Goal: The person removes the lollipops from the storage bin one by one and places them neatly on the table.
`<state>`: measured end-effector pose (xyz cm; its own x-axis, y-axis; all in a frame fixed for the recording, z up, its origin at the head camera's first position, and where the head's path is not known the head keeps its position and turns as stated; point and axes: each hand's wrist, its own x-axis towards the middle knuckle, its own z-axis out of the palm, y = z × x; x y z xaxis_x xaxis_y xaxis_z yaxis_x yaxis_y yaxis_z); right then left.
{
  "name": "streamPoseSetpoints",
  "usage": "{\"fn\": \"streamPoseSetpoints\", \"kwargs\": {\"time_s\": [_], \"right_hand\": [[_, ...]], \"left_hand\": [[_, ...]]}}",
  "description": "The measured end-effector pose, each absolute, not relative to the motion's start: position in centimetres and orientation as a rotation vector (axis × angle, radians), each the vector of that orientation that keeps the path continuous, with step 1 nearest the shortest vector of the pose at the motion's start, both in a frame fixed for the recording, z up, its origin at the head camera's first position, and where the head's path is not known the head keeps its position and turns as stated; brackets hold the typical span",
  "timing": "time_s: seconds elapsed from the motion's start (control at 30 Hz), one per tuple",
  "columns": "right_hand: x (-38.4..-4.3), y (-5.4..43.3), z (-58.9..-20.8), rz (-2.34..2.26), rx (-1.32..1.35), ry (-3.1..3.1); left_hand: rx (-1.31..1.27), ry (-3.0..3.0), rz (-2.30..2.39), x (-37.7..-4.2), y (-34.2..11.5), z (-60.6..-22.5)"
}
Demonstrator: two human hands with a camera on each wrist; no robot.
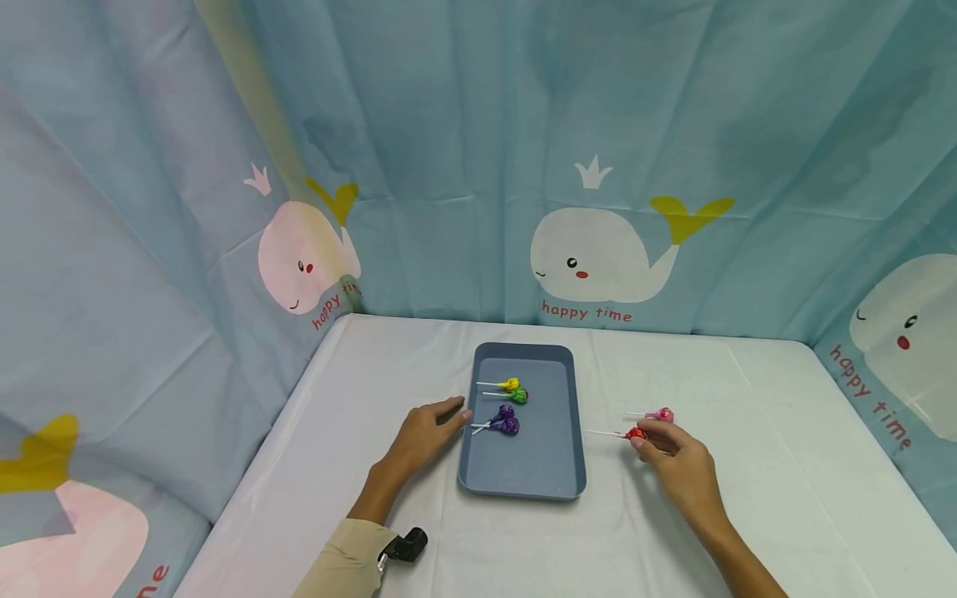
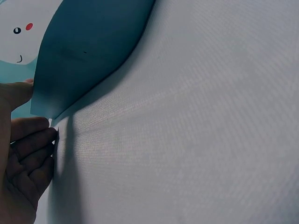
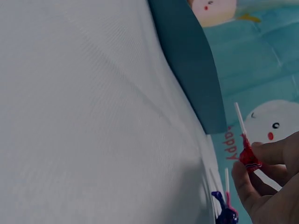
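My right hand (image 1: 676,469) pinches a red lollipop (image 1: 635,433) by its wrapped head between thumb and fingertips, right of the tray. Its white stick points left, toward the tray's rim. Just behind it is a pink-wrapped lollipop (image 1: 664,414); in the right wrist view, a lollipop with blue and pink wrapping (image 3: 227,214) shows below the hand. The blue-grey tray (image 1: 523,473) holds a yellow lollipop (image 1: 512,384), a green one (image 1: 519,396) and purple ones (image 1: 510,425), sticks to the left. My left hand (image 1: 422,432) is at the tray's left side, thumb at the rim, fingers loosely extended.
A white cloth (image 1: 748,399) covers the table under the tray. Blue curtains (image 1: 449,166) printed with whales stand behind it and at both sides. A black device (image 1: 407,545) is on the left wrist, by a beige sleeve (image 1: 347,556).
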<state>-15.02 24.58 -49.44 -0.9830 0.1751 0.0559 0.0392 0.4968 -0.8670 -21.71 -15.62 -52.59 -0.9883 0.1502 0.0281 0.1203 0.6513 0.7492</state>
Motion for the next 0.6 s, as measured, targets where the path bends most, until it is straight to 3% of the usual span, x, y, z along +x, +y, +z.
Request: {"fn": "streamPoseSetpoints", "kwargs": {"time_s": [0.6], "right_hand": [[-14.2, 28.0, -49.8, 1.393, -0.293, -2.635]], "left_hand": [[0.221, 2.827, 1.266, -21.8, -15.5, -52.7]]}}
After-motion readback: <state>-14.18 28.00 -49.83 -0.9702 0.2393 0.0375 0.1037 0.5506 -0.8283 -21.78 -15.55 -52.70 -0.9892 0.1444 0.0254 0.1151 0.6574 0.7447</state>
